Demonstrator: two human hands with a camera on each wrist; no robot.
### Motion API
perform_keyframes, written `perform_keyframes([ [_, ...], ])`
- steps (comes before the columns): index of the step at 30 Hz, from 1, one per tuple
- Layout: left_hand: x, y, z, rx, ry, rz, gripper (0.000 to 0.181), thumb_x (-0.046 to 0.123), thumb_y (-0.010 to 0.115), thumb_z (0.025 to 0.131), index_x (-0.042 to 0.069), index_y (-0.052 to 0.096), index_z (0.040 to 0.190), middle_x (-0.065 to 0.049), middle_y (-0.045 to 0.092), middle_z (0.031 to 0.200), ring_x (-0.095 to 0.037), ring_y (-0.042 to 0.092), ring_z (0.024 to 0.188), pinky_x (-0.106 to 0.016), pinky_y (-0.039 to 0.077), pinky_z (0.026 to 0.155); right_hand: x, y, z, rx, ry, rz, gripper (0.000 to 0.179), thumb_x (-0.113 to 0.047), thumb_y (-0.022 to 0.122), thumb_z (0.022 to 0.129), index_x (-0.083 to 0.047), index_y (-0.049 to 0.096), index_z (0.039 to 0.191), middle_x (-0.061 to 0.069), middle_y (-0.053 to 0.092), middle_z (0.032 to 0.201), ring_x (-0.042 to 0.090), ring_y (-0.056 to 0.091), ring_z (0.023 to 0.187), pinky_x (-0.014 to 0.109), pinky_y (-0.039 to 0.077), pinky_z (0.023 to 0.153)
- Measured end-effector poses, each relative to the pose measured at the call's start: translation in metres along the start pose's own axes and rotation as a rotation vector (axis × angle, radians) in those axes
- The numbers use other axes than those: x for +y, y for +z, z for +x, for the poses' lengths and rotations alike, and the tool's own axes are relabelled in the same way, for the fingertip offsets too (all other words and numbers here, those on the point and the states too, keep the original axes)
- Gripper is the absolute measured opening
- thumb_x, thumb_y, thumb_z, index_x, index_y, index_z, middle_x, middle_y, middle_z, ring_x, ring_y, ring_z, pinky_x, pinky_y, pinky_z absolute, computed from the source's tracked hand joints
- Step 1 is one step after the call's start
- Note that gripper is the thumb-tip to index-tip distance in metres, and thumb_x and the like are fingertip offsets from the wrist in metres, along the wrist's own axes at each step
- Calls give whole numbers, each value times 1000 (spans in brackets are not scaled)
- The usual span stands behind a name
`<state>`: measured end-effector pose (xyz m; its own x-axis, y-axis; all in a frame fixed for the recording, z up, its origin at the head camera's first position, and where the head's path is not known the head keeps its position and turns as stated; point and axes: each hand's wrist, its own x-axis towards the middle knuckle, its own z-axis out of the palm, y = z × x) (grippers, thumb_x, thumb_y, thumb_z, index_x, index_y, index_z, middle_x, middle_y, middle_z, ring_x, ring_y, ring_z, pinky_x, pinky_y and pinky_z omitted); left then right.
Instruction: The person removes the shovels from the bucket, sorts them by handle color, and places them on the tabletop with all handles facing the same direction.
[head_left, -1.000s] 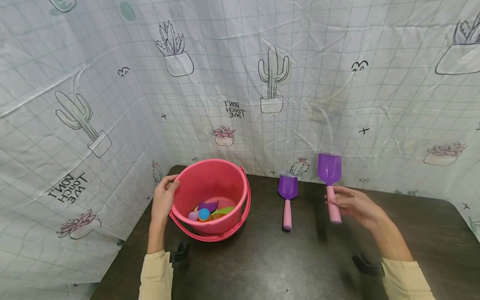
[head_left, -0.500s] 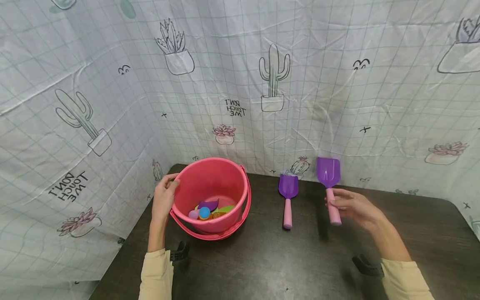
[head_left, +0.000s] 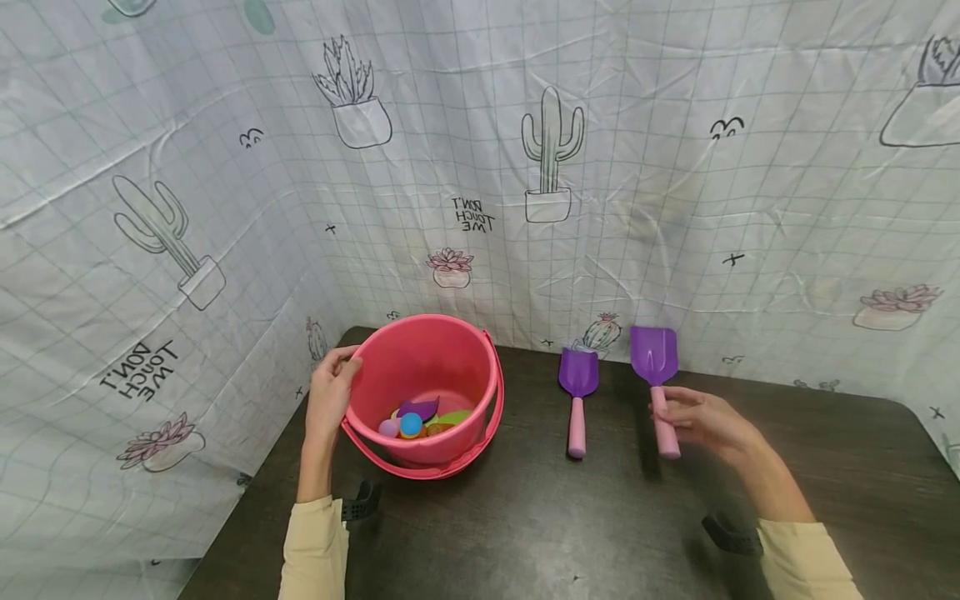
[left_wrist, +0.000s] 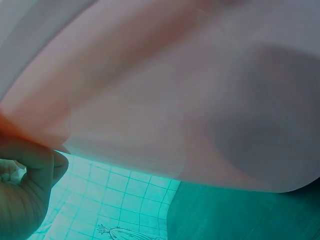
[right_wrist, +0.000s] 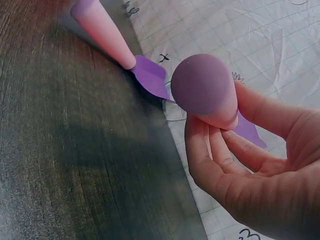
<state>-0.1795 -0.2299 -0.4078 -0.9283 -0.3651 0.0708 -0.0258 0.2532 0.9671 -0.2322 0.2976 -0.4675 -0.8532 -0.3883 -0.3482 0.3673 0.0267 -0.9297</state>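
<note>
At the left of the head view, my left hand (head_left: 329, 395) pinches the rim of a pink bucket (head_left: 431, 350), which stands on the table with its handle hanging down in front. Inside lie several small toys, among them a blue ball (head_left: 411, 425), a lilac ball (head_left: 388, 428) and a purple piece (head_left: 418, 409). My right hand (head_left: 708, 422) grips the pink handle of a purple toy shovel (head_left: 654, 353), blade up, above the table. In the right wrist view, thumb and fingers wrap that shovel's handle (right_wrist: 202, 85). The bucket wall (left_wrist: 150, 100) fills most of the left wrist view.
A second purple shovel (head_left: 577, 414) with a pink handle lies on the dark table (head_left: 525, 533) between the bucket and my right hand. Behind the table hangs a white grid curtain (head_left: 637, 167) printed with cacti; another stretch of it runs along the left side.
My right hand has lowered slightly with the shovel, moving a little nearer to the second one. The left hand keeps its hold on the bucket rim.
</note>
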Motion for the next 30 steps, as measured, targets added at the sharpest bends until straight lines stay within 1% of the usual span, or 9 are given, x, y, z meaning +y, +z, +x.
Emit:
perform_keyframes([
  [5,-2,0,1,-6,0,1,33,24,51,98,6,57,125,-20,59,99,-30,59,87,-31,54,72,5,-1,2,8,2,-15,59,-7,58,94,12,29,142,-4,66,105,11,63,93,33,51,82],
  [9,-1,0,1,-4,2,5,33,24,51,98,6,57,126,-19,60,98,-29,60,87,-32,54,72,8,0,3,9,2,-53,63,-8,58,94,14,25,142,-7,66,104,8,62,93,31,49,82],
  [15,0,0,1,5,7,4,32,23,51,98,7,58,125,-18,60,96,-28,60,85,-32,54,71,10,1,5,12,30,-92,70,-10,59,93,16,17,143,-10,64,103,6,61,93,28,49,81],
  [18,-1,0,1,4,2,0,32,23,51,98,7,57,125,-18,60,97,-29,60,86,-32,54,72,11,2,6,16,39,-99,71,-9,59,93,17,16,143,-9,64,103,6,61,93,28,49,81],
  [23,-1,0,1,-5,-12,-8,33,23,51,98,7,57,127,-20,59,100,-31,59,88,-32,54,72,13,2,8,27,50,-112,70,-8,60,92,17,19,143,-8,64,103,6,62,92,27,49,82],
  [30,0,-1,0,-15,-11,-16,35,24,51,99,6,56,129,-23,58,103,-32,58,91,-33,53,74,15,1,9,37,63,-146,71,-9,61,92,18,19,143,-6,63,106,6,61,92,27,49,82],
])
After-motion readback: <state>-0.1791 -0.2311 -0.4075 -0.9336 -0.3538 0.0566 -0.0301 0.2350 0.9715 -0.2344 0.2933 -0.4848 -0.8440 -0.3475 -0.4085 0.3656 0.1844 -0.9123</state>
